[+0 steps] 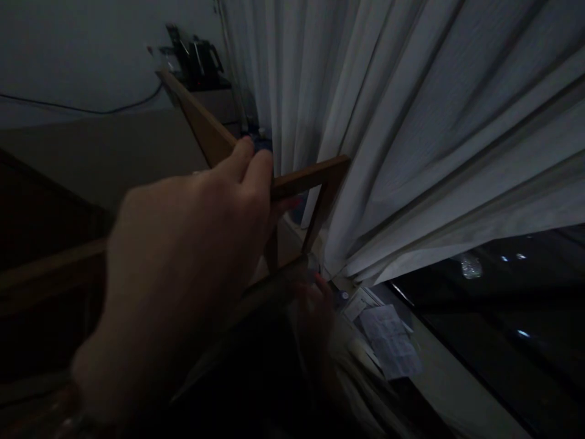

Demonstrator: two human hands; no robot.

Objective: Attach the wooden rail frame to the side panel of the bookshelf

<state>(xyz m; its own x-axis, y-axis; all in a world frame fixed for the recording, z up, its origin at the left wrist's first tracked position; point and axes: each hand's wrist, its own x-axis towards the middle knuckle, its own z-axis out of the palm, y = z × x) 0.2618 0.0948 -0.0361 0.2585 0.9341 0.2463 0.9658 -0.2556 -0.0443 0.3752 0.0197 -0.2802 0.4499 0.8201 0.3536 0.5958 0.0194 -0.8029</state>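
The scene is dark. My left hand (183,244) is large in the left half, back toward me. Its fingers are closed over a wooden rail (315,174) of a piece of furniture, with the thumb tucked beneath. From that rail a wooden leg (322,210) slants down, and a wider wooden panel (205,125) runs away behind the fingers. Lower down, my right hand (315,308) is dim and smeared by motion. Something pale and see-through seems to be at its fingertips, but I cannot make out what it is.
Long white curtains (388,122) hang across the right, close to the wooden leg. Sheets of paper (390,341) lie on a pale sill by a dark window (516,305). At the back, a black kettle (204,58) stands on a cabinet (219,103). A cable (105,112) crosses the wall.
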